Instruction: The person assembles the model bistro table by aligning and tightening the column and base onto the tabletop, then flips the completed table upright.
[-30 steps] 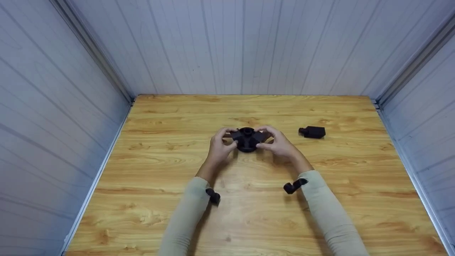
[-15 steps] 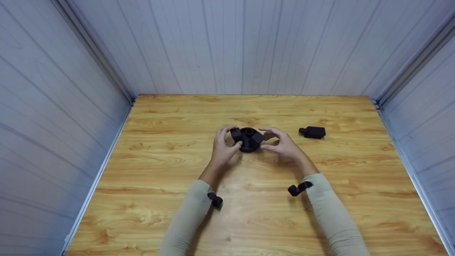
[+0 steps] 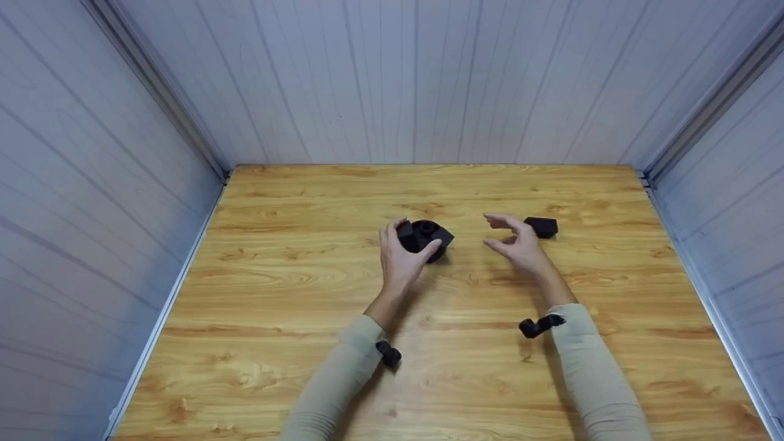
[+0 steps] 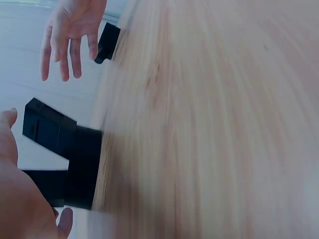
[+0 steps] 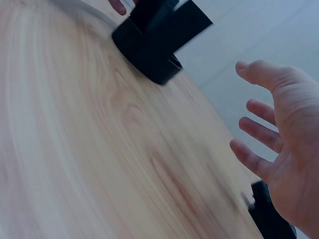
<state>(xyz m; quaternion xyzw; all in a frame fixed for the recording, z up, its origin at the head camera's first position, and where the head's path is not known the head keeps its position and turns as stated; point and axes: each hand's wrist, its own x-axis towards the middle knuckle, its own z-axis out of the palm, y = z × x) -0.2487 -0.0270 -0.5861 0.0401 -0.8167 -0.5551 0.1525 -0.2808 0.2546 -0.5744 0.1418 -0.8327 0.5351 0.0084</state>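
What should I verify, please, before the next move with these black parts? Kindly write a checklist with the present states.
1. Left hand holding the black assembly: ok.
2. Right hand free to use: ok, it holds nothing, thumb and fingers apart.
3. Loose black block lying on the table: ok, on the right hand's side.
4. Loose black block in the right hand's grasp: not ok, no fingers are around it.
5. Attached blocks fully seated: cannot tell, no view shows their joints clearly.
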